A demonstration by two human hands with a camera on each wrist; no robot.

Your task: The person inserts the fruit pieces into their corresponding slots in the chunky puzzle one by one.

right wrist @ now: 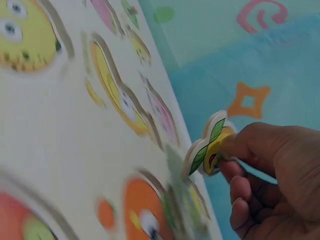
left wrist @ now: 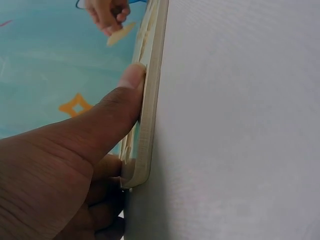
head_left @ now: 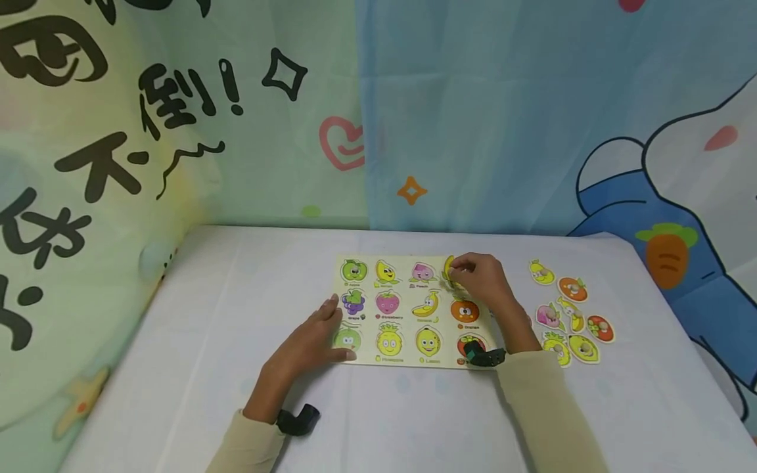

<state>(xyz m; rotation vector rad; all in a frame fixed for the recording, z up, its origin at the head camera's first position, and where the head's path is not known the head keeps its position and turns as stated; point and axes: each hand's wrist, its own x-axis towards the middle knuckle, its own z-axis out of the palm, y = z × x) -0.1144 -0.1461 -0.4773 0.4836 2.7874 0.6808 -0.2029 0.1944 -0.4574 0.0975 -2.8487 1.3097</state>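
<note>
A cream wooden puzzle board (head_left: pixel 408 358) with rows of cartoon fruit lies on the white table. My left hand (head_left: pixel 310 338) holds its near left corner, the thumb along the front edge and the other fingers at the left side, as the left wrist view (left wrist: pixel 50 175) shows. Over the board's far right corner, my right hand (head_left: pixel 485 279) pinches a yellow fruit puzzle piece (right wrist: pixel 215 145) with green leaves between thumb and fingertips. It is tilted and raised off the board; in the right wrist view a gap shows between them. Beneath is a slot partly hidden by blur.
Several loose fruit pieces lie right of the board, among them a pear piece (head_left: pixel 541 272), an orange piece (head_left: pixel 572 289) and a lemon piece (head_left: pixel 583 349). A printed cloth backdrop (head_left: pixel 473 131) rises behind the table (head_left: pixel 248 276). Dark cameras (head_left: pixel 298 420) sit on both wrists.
</note>
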